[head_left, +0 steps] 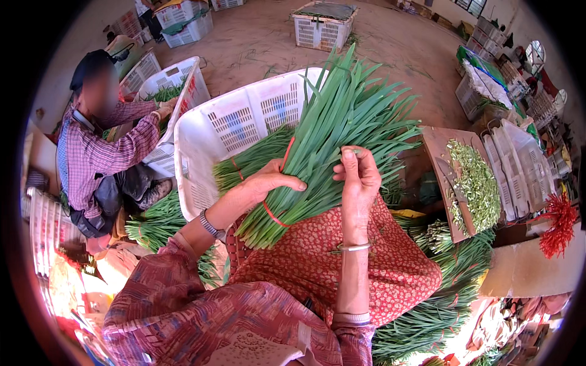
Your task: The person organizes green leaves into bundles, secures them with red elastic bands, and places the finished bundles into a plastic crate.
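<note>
A large bunch of garlic chives [339,114] lies tilted across my lap, its leafy tops pointing away from me. Red ties [274,215] circle it near the cut ends and further up. My left hand [270,180] grips the bunch, thumb across the top. To the right of it, my right hand [359,171] pinches a thin green leaf [355,151] between thumb and fingers. Beneath the bunch is a red flowered apron [380,261]. Just beyond stands a white plastic crate [233,123] with other tied chives [256,158] inside.
At right, a knife [458,196] and chopped stem ends [476,187] rest on a board [439,142]. Red ties [558,226] hang beside it. Tied bunches [425,315] are piled at my right. A co-worker [105,142] reaches into another crate [192,87] at left.
</note>
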